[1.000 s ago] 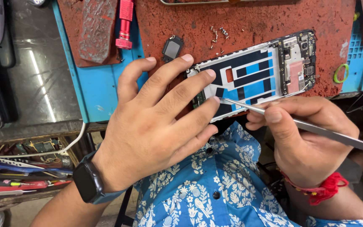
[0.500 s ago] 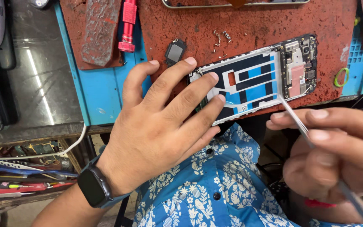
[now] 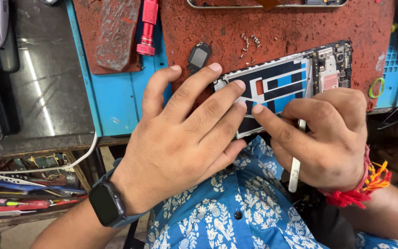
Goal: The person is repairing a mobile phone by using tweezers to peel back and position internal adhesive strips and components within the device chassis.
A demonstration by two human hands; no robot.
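Head view, largest first, what did you have?

— I had the red work mat [image 3: 300, 32] lying on a blue mat [image 3: 125, 101], both on the bench. On the red one lay the opened phone frame [image 3: 291, 83], tilted, its near corner hanging over the bench edge above my blue patterned shirt [image 3: 236, 203].

And your hands?

— My left hand [image 3: 185, 133] lay flat and spread, fingers apart, their tips pressing on the left end of the phone frame; it gripped nothing. A dark smartwatch [image 3: 107, 203] sat on that wrist. My right hand [image 3: 323, 133] was curled shut on a slim metal tool [image 3: 295, 173], forefinger stretched out to touch the frame just beside the left fingertips. A red thread band [image 3: 355, 193] circled that wrist.

Smaller items?

— A red screwdriver [image 3: 147, 25] lay at the mat's upper left, a small dark square part [image 3: 199, 56] just above my left fingers, and loose screws [image 3: 249, 41] near it. A green ring [image 3: 377, 87] sat on the blue mat at right.
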